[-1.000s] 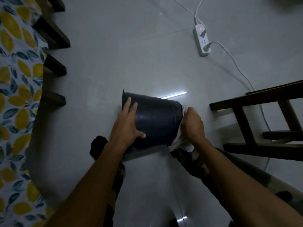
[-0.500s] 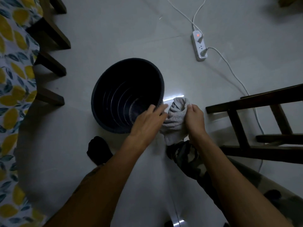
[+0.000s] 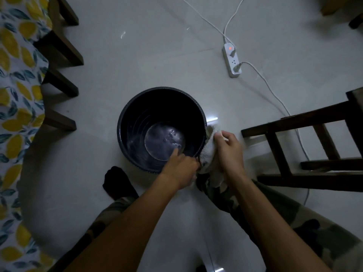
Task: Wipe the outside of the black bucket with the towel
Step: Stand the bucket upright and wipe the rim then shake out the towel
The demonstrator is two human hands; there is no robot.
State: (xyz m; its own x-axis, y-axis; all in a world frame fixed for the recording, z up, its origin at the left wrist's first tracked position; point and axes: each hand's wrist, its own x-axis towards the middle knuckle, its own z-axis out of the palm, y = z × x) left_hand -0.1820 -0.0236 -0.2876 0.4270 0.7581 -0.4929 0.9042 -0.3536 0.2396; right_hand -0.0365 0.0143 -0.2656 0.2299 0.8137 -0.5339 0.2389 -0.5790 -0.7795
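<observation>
The black bucket stands upright on the pale floor, its open mouth facing the camera and its inside bare. My left hand grips the near rim, with a finger hooked inside. A pale towel is pressed against the bucket's outer right wall. My right hand holds the towel there, fingers curled over it. The lower part of the towel hangs down by my knee.
A white power strip with cables lies on the floor at the back right. A dark wooden chair frame stands close on the right. Dark furniture legs and a lemon-print cloth line the left. My foot rests near the bucket.
The bucket went from lying on its side to standing upright. My left hand shifted from its wall to the near rim. My right hand kept the towel and moved it onto the right wall.
</observation>
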